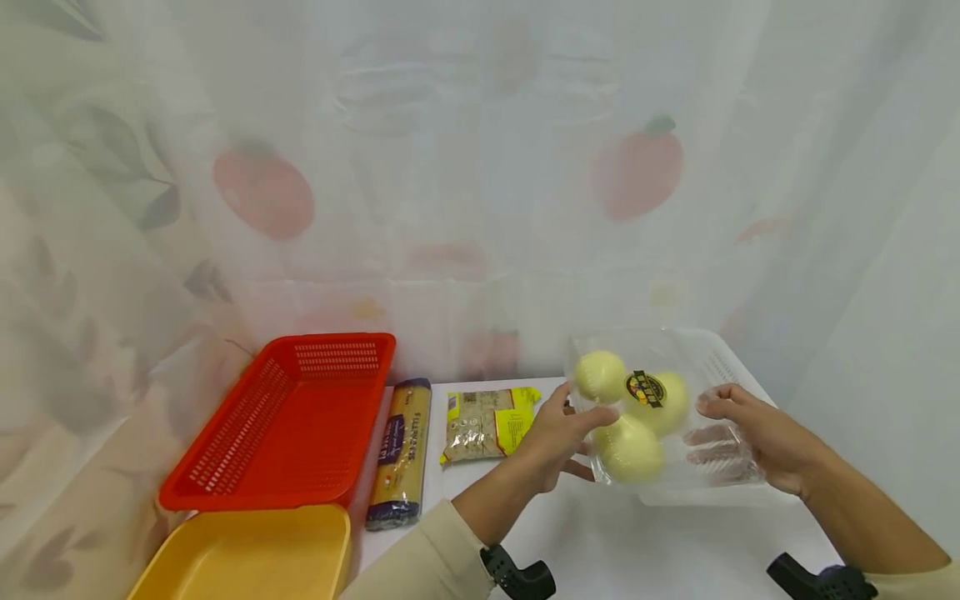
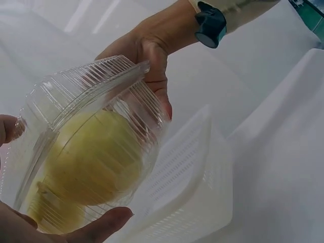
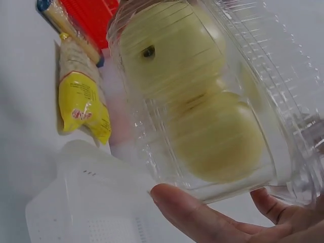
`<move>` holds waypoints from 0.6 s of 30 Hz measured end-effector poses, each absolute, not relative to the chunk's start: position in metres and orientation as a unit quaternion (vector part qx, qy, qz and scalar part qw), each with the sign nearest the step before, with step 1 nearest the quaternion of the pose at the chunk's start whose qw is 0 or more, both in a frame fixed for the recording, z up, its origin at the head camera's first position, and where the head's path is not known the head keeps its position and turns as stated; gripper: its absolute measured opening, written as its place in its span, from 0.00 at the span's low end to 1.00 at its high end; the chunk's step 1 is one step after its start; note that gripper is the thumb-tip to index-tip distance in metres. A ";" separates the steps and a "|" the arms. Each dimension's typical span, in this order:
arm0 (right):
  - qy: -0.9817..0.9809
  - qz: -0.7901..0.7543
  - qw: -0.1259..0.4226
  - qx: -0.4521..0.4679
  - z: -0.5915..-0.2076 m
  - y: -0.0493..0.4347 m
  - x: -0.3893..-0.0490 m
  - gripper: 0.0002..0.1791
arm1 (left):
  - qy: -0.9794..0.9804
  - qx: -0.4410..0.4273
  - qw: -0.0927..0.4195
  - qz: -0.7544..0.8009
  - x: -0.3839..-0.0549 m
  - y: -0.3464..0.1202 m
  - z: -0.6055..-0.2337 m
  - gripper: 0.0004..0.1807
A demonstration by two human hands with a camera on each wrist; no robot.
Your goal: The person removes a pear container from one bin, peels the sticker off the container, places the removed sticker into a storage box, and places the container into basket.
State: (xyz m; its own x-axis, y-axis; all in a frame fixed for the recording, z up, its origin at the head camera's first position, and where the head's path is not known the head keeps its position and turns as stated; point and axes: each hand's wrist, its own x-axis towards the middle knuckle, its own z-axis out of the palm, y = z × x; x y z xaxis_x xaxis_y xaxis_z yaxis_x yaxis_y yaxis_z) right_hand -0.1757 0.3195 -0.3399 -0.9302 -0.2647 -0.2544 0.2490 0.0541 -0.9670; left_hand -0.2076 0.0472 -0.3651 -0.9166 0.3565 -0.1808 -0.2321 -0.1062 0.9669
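**Clamshell of yellow fruit held over the white basket**

I have the clear ribbed plastic clamshell box of round pale-yellow fruit (image 1: pixel 637 417) up off the table, held between both hands. My left hand (image 1: pixel 558 437) grips its near-left edge, thumb on top and fingers curled underneath; my right hand (image 1: pixel 757 442) cups the opposite side, fingers spread along the box's clear wall. Through the right wrist view I see my thumb (image 3: pixel 202 215) under the bottom rim and the fruit pressed tight against the lid, so the box looks closed, though I cannot see its latch.

The box hangs just above the white perforated plastic basket (image 1: pixel 720 358), which sits at the right end of the white table (image 1: pixel 637 550). To my left lie a yellow-and-clear packet of grain (image 1: pixel 487 425), a long packet of spaghetti (image 1: pixel 401 454), a red perforated plastic basket (image 1: pixel 292 425) and, nearest me, a yellow plastic tray (image 1: pixel 247 550).

As I judge it, I am in the carrying step: the box is lifted and hovers at the white basket, touching nothing but my hands. The next move calls for keeping it level so the fruit does not roll, keeping both grips even on the flexible plastic so the lid does not pop, and keeping the bottom clear of the basket's rim.
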 end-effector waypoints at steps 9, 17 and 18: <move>0.724 -0.657 0.209 -0.019 -0.343 0.297 -0.172 0.13 | 0.659 0.039 0.197 0.725 -0.202 0.020 -0.364 0.43; 0.735 -0.641 0.220 -0.027 -0.347 0.278 -0.166 0.14 | 0.673 0.028 0.193 0.713 -0.194 -0.004 -0.365 0.45; 0.734 -0.642 0.219 -0.031 -0.348 0.276 -0.165 0.14 | 0.676 0.028 0.193 0.711 -0.193 -0.006 -0.366 0.46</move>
State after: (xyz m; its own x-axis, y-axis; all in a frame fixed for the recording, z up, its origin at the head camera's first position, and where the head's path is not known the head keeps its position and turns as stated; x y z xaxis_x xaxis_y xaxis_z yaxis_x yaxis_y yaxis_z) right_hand -0.1652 0.2758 -0.3477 -0.9019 -0.3271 -0.2821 0.2358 0.1743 -0.9561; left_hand -0.1929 -0.0065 -0.3656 -0.9240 0.3120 -0.2212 -0.2366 -0.0119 0.9715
